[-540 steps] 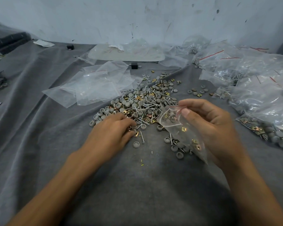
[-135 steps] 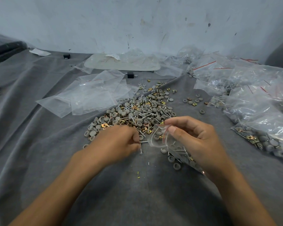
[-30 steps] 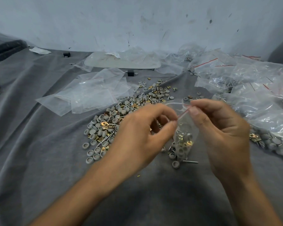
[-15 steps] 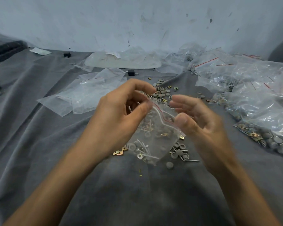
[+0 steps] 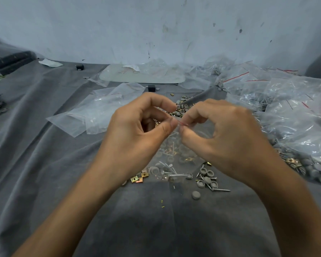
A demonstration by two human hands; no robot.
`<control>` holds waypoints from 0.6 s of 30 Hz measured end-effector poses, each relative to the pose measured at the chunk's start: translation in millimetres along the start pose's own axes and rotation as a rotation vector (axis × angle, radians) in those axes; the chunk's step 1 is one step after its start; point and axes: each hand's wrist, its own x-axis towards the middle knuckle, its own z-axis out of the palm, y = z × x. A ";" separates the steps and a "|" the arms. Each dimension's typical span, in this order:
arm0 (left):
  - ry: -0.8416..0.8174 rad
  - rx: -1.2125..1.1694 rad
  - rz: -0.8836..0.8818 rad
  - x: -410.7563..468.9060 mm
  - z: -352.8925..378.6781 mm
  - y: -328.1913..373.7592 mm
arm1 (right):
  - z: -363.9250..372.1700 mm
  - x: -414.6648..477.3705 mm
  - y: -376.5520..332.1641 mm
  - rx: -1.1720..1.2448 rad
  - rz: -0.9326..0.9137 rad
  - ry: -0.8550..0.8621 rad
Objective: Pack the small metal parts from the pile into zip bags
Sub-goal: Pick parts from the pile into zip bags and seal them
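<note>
Clear plastic, a part-filled zip bag [image 5: 176,154], hangs at centre frame, its red-lined top pinched between thumb and fingers of the left hand [image 5: 137,130] and right hand [image 5: 228,138], apparently being sealed. Filled bags [image 5: 285,112] heap at right, empty bags [image 5: 100,112] lie upper left, and much of the pile [image 5: 182,108] behind the hands, with loose parts [image 5: 208,180] below, remains unpacked.

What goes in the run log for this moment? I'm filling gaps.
step: sealing | left hand: pinching zip bag top | right hand: pinching same | pile: parts remain
</note>
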 end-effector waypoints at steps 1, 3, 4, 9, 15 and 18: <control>0.001 -0.007 -0.002 0.1 -0.5 0.4 | 1.8 0.6 -0.6 0.009 -0.008 0.008; -0.003 -0.014 -0.001 0.1 -0.9 1.1 | 6.1 0.1 -0.2 0.036 -0.022 0.032; -0.007 -0.021 0.000 0.2 -1.1 1.2 | 8.1 -0.5 0.5 0.045 -0.027 0.047; -0.010 -0.062 0.011 1.3 0.5 1.8 | 11.3 -2.3 5.0 0.135 0.000 0.085; 0.036 -0.051 0.030 3.2 -3.0 1.8 | 4.1 -6.1 13.2 0.234 0.044 0.120; 0.073 -0.088 0.024 4.3 -8.6 3.0 | -0.3 -8.7 19.9 0.303 0.061 0.159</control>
